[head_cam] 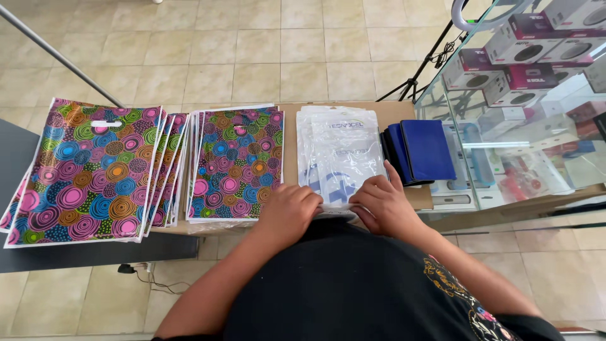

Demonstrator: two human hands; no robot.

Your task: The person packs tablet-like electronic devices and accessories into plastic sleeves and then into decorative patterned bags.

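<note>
A stack of white plastic pouches (341, 151) with blue print lies on a brown cardboard surface (392, 112). My left hand (289, 211) rests with curled fingers on the near left corner of the stack. My right hand (384, 205) presses on the near right corner, fingers bent over the edge of the top pouch. Both hands touch the pouches at the near end. A pile of dark blue flat cases (421, 150) sits just right of the pouches, beside my right hand.
Two fanned stacks of colourful circle-patterned plastic bags lie to the left, one (238, 163) next to the pouches and a larger one (88, 170) farther left. A glass display case (524, 107) with boxed goods stands on the right. Tripod legs (426, 66) stand on the tiled floor behind.
</note>
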